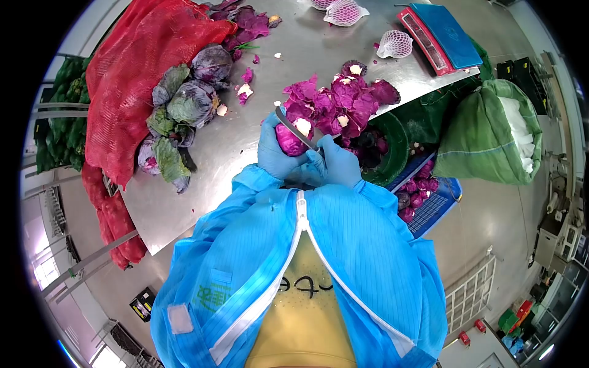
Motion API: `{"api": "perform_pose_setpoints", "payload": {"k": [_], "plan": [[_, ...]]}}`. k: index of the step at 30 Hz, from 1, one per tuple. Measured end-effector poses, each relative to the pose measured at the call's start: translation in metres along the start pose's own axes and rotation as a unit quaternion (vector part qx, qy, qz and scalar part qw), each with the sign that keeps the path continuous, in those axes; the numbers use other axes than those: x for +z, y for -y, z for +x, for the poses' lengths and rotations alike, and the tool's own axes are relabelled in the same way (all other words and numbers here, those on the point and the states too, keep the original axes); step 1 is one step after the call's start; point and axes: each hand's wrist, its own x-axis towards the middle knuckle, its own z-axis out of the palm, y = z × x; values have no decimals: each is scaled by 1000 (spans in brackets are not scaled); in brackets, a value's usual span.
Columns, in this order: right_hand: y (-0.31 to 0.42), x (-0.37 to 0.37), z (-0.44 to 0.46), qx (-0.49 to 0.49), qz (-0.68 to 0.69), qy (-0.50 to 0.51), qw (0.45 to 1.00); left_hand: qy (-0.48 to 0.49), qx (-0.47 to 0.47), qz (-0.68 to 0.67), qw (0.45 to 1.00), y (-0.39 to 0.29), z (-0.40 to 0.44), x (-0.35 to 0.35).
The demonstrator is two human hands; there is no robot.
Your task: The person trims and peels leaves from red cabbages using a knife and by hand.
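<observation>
Wrapped in a blue glove, my left hand [273, 150] grips a purple cabbage [288, 141] with a pale cut stem end. My gloved right hand [340, 161] is closed on a knife [293, 127], whose curved dark blade lies across the cabbage near the cut stem. Just beyond, a heap of torn purple cabbage leaves [346, 104] covers the table's right edge. Untrimmed cabbages [193, 103] with grey-green outer leaves lie left of my hands, at the mouth of a red mesh sack [132, 80].
Beside the metal table [184, 211], a green bin [399, 150] holds leaves, and a blue crate [438, 205] holds trimmed cabbages. A green woven sack [491, 138] stands farther right. White foam nets [394, 45] and a blue-and-red box-like item [442, 37] lie at the far side.
</observation>
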Motion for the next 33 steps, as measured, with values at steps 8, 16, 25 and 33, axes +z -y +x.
{"api": "perform_pose_setpoints", "payload": {"k": [8, 16, 25, 33], "plan": [[2, -1, 0, 22, -19, 33, 999, 2, 1, 119, 993, -6, -1, -6], [-12, 6, -4, 23, -1, -16, 1000, -28, 73, 81, 994, -17, 1, -5], [-39, -16, -12, 93, 28, -164, 982, -98, 145, 1, 985, 11, 4, -15], [-36, -12, -4, 149, 144, -189, 960, -36, 12, -257, 966, 9, 30, -10]]}}
